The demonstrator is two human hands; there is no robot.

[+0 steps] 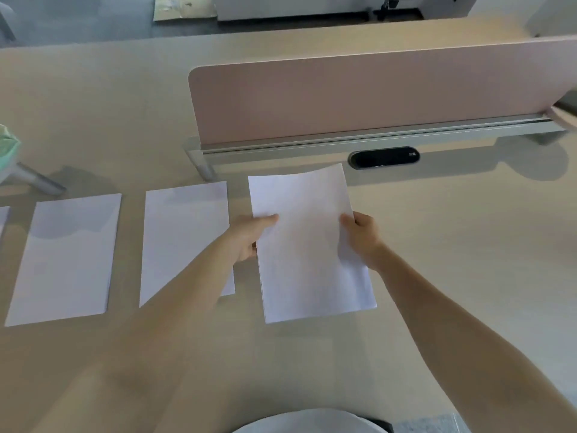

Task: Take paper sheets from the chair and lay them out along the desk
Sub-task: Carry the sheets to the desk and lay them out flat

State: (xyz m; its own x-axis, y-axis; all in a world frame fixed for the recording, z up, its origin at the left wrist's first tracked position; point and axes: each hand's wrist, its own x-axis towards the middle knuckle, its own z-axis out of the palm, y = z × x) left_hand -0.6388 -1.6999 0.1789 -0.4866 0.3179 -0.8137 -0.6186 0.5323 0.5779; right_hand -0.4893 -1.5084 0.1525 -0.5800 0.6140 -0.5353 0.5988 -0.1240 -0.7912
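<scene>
A white paper sheet point(309, 245) is held just over the beige desk point(452, 260), its far edge curling up. My left hand point(251, 235) pinches its left edge, thumb on top. My right hand point(362, 235) pinches its right edge the same way. To the left, two more white sheets lie flat on the desk: one point(184, 239) partly under my left forearm, another point(67, 257) further left. The corner of one more sheet point(3, 220) shows at the left border. A white stack of paper point(309, 421) shows at the bottom edge, below the desk's front.
A pink divider panel point(359, 98) on a metal rail runs across the back of the desk, with a black cable grommet point(384, 157) in front of it. A metal leg point(40, 182) and a pale green object point(7, 142) sit at the far left.
</scene>
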